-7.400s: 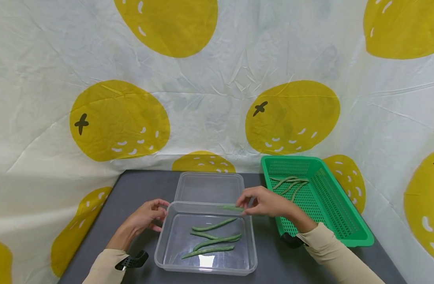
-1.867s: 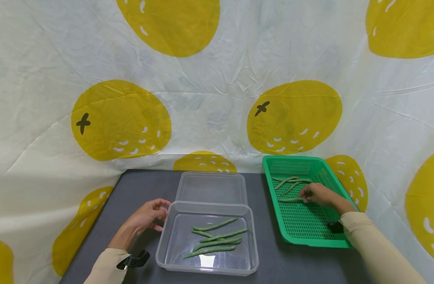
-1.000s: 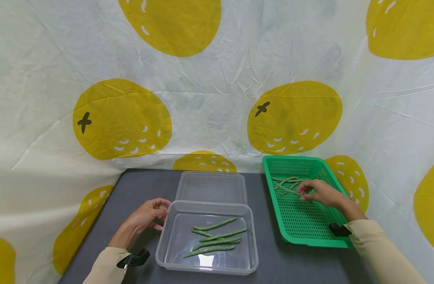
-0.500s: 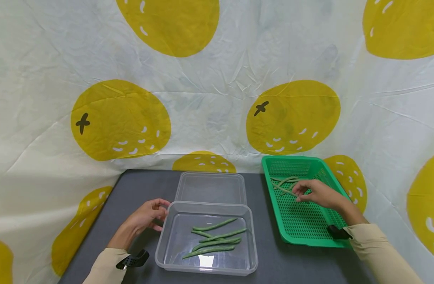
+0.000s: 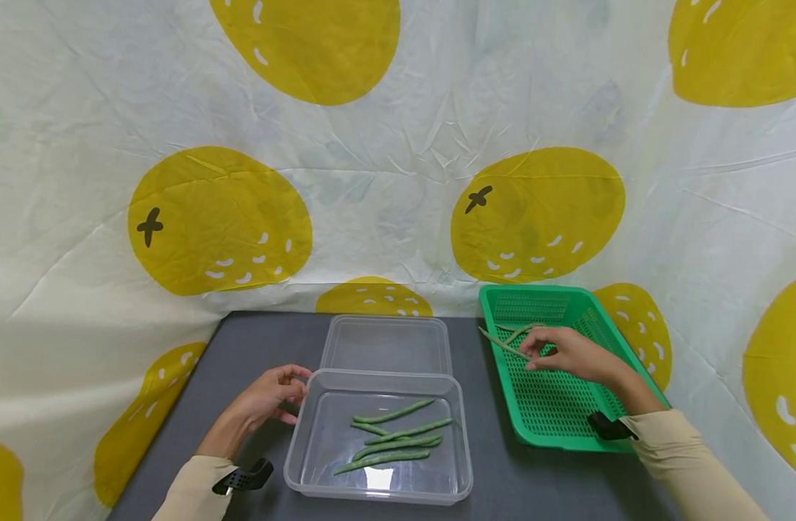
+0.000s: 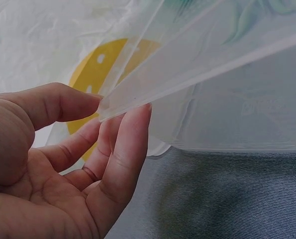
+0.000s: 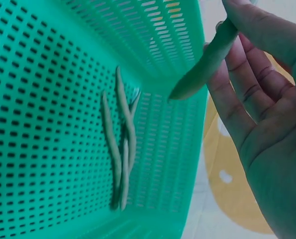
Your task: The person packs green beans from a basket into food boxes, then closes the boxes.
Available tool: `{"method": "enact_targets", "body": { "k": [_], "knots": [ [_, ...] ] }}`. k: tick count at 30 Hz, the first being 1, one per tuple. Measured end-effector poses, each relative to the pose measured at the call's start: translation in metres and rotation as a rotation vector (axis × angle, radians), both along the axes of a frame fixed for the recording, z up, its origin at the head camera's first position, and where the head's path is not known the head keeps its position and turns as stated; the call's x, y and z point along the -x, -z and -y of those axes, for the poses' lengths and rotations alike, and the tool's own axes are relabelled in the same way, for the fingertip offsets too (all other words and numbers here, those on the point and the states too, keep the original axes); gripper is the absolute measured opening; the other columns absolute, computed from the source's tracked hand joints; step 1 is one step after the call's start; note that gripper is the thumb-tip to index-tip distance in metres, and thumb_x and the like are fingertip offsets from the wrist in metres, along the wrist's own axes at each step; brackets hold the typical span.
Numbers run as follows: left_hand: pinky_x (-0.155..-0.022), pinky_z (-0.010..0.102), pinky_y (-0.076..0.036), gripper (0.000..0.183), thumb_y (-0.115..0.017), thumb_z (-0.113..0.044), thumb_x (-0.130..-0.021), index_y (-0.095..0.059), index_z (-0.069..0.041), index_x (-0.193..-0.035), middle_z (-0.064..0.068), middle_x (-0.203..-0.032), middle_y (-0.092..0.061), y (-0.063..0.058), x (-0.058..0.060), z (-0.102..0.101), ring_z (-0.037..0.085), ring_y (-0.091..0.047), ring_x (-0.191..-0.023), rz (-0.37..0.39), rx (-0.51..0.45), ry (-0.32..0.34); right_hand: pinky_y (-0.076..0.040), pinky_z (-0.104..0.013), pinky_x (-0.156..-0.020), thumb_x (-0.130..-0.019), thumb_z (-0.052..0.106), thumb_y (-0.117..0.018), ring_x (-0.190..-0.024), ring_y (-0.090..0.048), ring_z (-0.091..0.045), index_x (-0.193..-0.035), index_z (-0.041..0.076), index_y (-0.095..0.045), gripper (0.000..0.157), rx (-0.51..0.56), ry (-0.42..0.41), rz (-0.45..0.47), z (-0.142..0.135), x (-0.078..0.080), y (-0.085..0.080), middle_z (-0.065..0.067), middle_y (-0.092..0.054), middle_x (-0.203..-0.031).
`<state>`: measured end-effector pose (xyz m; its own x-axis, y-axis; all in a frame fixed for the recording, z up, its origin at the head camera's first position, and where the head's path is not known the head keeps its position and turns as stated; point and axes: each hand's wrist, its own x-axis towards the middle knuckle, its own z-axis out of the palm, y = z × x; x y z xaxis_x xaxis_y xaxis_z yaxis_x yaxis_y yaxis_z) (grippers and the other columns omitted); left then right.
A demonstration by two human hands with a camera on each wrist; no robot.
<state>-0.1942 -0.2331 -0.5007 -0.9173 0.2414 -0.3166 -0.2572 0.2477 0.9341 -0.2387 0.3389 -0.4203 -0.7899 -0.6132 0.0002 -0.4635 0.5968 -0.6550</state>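
My right hand (image 5: 570,354) pinches one green bean (image 5: 502,343) between thumb and fingers, above the left side of the green basket (image 5: 554,409). In the right wrist view the bean's tip points down and clear of the basket. Several other green beans (image 7: 128,124) lie together at one end of the basket floor. With thumb above and fingers below, my left hand (image 6: 88,144) pinches the rim corner of the clear plastic container (image 6: 187,82). Several green beans (image 5: 398,457) lie loosely crosswise on the container's floor in the head view.
A clear lid (image 5: 385,344) lies flat behind the container. Dark grey covers the tabletop (image 5: 274,336). A white curtain (image 5: 385,217) printed with yellow fruit hangs close behind and at both sides. Black bands (image 5: 244,477) sit at both wrists.
The right hand let a bean down into the container and went back to the basket. It took hold of another bean, lifted it and moved left. The left hand stayed at the container's corner.
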Motion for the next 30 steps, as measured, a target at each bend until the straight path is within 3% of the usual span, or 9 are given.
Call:
{"method": "enact_targets", "body": {
  "k": [7, 12, 16, 21, 30],
  "knots": [
    [-0.064, 0.045, -0.060, 0.045, -0.062, -0.010, -0.093, -0.050, 0.006, -0.134, 0.014, -0.099, -0.061, 0.001, 0.001, 0.001, 0.025, -0.063, -0.084, -0.007, -0.004, 0.004, -0.054, -0.029, -0.078, -0.091, 0.022, -0.075, -0.092, -0.061, -0.011, -0.107, 0.017, -0.070, 0.018, 0.008, -0.032, -0.022, 0.017, -0.002, -0.004, 0.001, -0.067, -0.108],
    [-0.064, 0.045, -0.060, 0.045, -0.063, -0.011, -0.093, -0.050, 0.006, -0.133, 0.014, -0.099, -0.061, 0.003, 0.001, 0.001, 0.025, -0.063, -0.084, -0.011, -0.002, 0.002, -0.054, -0.029, -0.078, -0.089, 0.021, -0.077, -0.090, -0.061, -0.011, -0.107, 0.013, -0.070, 0.021, 0.035, -0.097, -0.048, 0.032, -0.005, -0.003, -0.001, -0.068, -0.103],
    [-0.064, 0.045, -0.060, 0.045, -0.062, -0.010, -0.093, -0.050, 0.006, -0.133, 0.013, -0.099, -0.062, 0.004, 0.001, 0.001, 0.025, -0.063, -0.084, -0.011, -0.002, 0.001, -0.054, -0.028, -0.077, -0.089, 0.022, -0.077, -0.088, -0.061, -0.009, -0.105, 0.019, -0.069, 0.019, 0.036, -0.133, -0.065, 0.044, -0.007, -0.003, -0.003, -0.068, -0.100],
    [-0.064, 0.045, -0.060, 0.046, -0.061, -0.010, -0.094, -0.049, 0.006, -0.135, 0.014, -0.100, -0.061, 0.003, -0.001, 0.001, 0.025, -0.063, -0.084, -0.013, -0.008, 0.012, -0.054, -0.029, -0.077, -0.088, 0.023, -0.078, -0.088, -0.060, -0.009, -0.104, 0.025, -0.068, 0.019, 0.042, -0.162, -0.066, 0.060, -0.010, -0.004, 0.005, -0.067, -0.098],
    [-0.065, 0.045, -0.060, 0.046, -0.060, -0.009, -0.094, -0.048, 0.008, -0.136, 0.019, -0.103, -0.061, 0.003, -0.003, 0.000, 0.025, -0.063, -0.085, -0.019, -0.011, 0.023, -0.056, -0.032, -0.075, -0.090, 0.019, -0.077, -0.082, -0.062, -0.011, -0.105, 0.026, -0.068, 0.019, 0.090, -0.233, 0.018, 0.088, -0.013, -0.001, -0.001, -0.065, -0.098]
  ]
}}
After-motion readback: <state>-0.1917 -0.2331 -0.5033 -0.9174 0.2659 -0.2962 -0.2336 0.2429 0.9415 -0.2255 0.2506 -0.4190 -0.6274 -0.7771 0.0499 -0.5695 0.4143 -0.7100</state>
